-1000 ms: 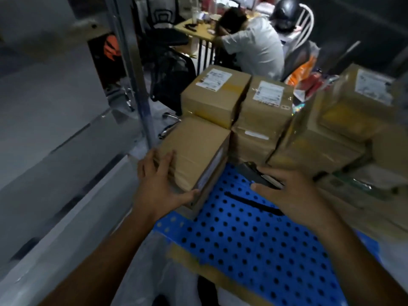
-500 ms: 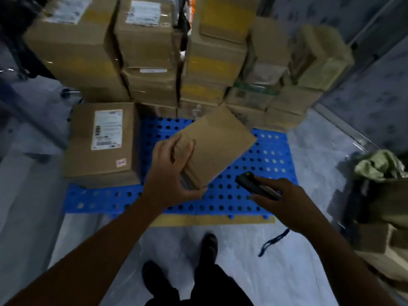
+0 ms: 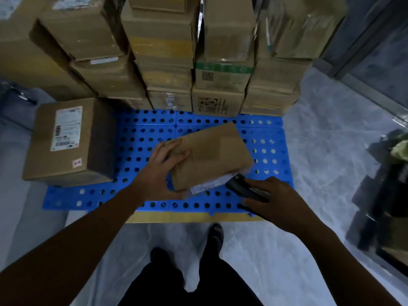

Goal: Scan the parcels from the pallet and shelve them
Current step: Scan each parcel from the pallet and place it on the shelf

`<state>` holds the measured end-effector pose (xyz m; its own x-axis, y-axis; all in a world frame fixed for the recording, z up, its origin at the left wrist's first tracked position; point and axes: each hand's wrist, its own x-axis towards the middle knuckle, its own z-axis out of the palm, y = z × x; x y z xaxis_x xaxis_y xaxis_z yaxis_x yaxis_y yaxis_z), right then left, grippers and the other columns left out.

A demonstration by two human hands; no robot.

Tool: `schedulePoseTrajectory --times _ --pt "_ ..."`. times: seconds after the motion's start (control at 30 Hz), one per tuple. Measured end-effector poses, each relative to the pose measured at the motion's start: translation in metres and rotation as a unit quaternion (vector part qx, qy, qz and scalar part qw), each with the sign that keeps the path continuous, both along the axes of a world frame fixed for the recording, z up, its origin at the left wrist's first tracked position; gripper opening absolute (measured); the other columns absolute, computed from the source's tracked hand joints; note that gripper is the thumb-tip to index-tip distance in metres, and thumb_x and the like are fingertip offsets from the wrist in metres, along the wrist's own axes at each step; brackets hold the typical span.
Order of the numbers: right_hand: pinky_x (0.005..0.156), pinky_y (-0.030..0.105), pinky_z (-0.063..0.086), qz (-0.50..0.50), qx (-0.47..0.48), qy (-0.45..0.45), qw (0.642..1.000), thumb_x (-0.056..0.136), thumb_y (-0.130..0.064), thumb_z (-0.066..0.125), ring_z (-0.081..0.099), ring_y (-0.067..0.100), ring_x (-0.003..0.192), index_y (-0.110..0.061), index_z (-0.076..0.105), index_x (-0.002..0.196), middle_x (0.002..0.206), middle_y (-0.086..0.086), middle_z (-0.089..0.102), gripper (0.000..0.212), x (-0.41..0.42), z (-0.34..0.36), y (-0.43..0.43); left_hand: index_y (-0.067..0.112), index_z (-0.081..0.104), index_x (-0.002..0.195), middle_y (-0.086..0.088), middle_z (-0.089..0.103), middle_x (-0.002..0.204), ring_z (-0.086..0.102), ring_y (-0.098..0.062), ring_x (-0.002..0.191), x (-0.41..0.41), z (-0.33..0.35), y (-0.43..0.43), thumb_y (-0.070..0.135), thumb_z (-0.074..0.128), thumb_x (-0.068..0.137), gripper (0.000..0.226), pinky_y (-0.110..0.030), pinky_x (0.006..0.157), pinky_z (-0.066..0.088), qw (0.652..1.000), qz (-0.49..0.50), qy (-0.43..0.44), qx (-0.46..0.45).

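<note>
My left hand grips the near left corner of a flat brown cardboard parcel, held tilted above the blue perforated pallet. A pale label strip shows along the parcel's near edge. My right hand holds a black handheld scanner, its head close to that label edge. Another brown box with a white shipping label sits on the pallet's left side. Several stacked cardboard boxes fill the back of the pallet.
Grey floor surrounds the pallet, and my dark shoes stand just in front of it. A flat strip of cardboard lies under the pallet's near edge. Dark items and a greenish bundle crowd the right side, by a dark wall.
The view has dropped from the room to the pallet. My left hand has lifted the flat parcel off the stack and turned it. The scanner has come up against its near edge.
</note>
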<state>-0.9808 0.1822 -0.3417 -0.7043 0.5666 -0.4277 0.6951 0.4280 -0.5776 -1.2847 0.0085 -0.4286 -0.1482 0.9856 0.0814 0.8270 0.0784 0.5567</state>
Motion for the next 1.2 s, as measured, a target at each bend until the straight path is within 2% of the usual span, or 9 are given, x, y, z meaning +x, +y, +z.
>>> schedulePoseTrajectory --times 0.13,0.2,0.33,0.4,0.5,0.6,0.7,1.03,1.2 --pt "0.063 0.011 0.044 0.045 -0.003 0.028 0.999 0.078 -0.053 0.076 0.059 0.001 0.081 -0.047 0.058 0.133 0.094 -0.01 0.055 0.058 0.003 0.014 0.015 0.04 0.039 0.153 0.016 0.035 0.155 0.04 -0.004 0.14 -0.032 0.032 0.01 0.057 0.078 0.081 0.084 -0.034 0.109 0.045 0.975 0.02 -0.202 -0.093" --pt "0.073 0.022 0.048 0.067 0.034 0.019 0.997 0.078 -0.058 0.072 0.056 0.004 0.09 -0.051 0.055 0.135 0.098 -0.013 0.054 0.059 0.0 0.021 0.021 0.036 0.049 0.145 0.015 0.049 0.144 0.051 -0.004 0.13 -0.04 0.037 0.014 0.04 0.076 0.086 0.065 -0.035 0.103 0.05 0.962 0.07 -0.247 -0.093" --pt "0.077 0.038 0.052 0.092 0.079 0.0 0.993 0.078 -0.065 0.063 0.053 0.012 0.095 -0.053 0.05 0.138 0.1 -0.014 0.052 0.063 -0.019 0.039 0.029 0.034 0.054 0.127 0.009 0.053 0.135 0.052 0.001 0.125 -0.032 0.029 0.022 0.017 0.062 0.101 0.032 -0.027 0.091 0.056 0.964 0.172 -0.192 0.067" --pt "0.077 0.04 0.052 0.101 0.108 -0.015 0.989 0.08 -0.064 0.063 0.052 0.016 0.096 -0.052 0.049 0.14 0.101 -0.01 0.052 0.063 -0.032 0.049 0.035 0.032 0.054 0.136 -0.001 0.044 0.146 0.039 0.002 0.137 -0.029 0.021 0.028 0.022 0.052 0.106 0.031 -0.021 0.104 0.046 0.971 0.171 -0.146 0.083" --pt "0.076 0.038 0.051 0.13 0.173 -0.072 0.974 0.085 -0.064 0.062 0.051 0.02 0.102 -0.051 0.045 0.142 0.106 -0.005 0.052 0.062 -0.054 0.068 0.046 0.04 0.045 0.141 -0.001 0.022 0.157 0.012 -0.005 0.153 -0.02 0.012 0.03 0.049 0.063 0.096 0.049 -0.03 0.118 0.035 0.962 0.165 -0.215 0.025" --pt "0.08 0.039 0.05 0.163 0.229 -0.138 0.95 0.087 -0.064 0.06 0.048 0.023 0.111 -0.05 0.042 0.144 0.114 -0.003 0.051 0.061 -0.073 0.087 0.058 0.037 0.027 0.152 0.01 -0.001 0.163 -0.01 -0.008 0.155 -0.013 0.005 0.029 0.075 0.08 0.062 0.111 -0.034 0.118 0.026 0.967 0.134 -0.216 -0.006" --pt "0.08 0.039 0.049 0.193 0.245 -0.187 0.931 0.088 -0.064 0.059 0.046 0.024 0.112 -0.052 0.04 0.144 0.118 -0.003 0.05 0.061 -0.087 0.1 0.063 0.047 0.016 0.155 0.02 -0.018 0.163 -0.002 -0.007 0.153 -0.012 0.007 0.03 0.083 0.084 0.042 0.137 -0.036 0.111 0.037 0.965 0.149 -0.213 -0.025" --pt "0.067 0.031 0.037 0.228 0.265 -0.224 0.91 0.085 -0.07 0.058 0.038 0.012 0.093 -0.056 0.042 0.14 0.101 -0.014 0.038 0.059 -0.095 0.122 0.064 0.051 0.013 0.154 0.011 -0.008 0.164 0.015 -0.016 0.15 -0.013 -0.006 0.03 0.072 0.087 0.052 0.128 -0.044 0.109 0.045 0.974 0.139 -0.18 0.003" --pt "0.078 0.031 0.05 0.181 0.152 -0.225 0.945 0.081 -0.068 0.064 0.051 0.002 0.087 -0.058 0.05 0.134 0.095 -0.023 0.045 0.055 -0.072 0.117 0.066 0.056 0.013 0.152 0.012 -0.003 0.161 0.022 -0.018 0.145 -0.013 -0.01 0.03 0.069 0.086 0.057 0.12 -0.039 0.106 0.045 0.972 0.142 -0.184 0.014"
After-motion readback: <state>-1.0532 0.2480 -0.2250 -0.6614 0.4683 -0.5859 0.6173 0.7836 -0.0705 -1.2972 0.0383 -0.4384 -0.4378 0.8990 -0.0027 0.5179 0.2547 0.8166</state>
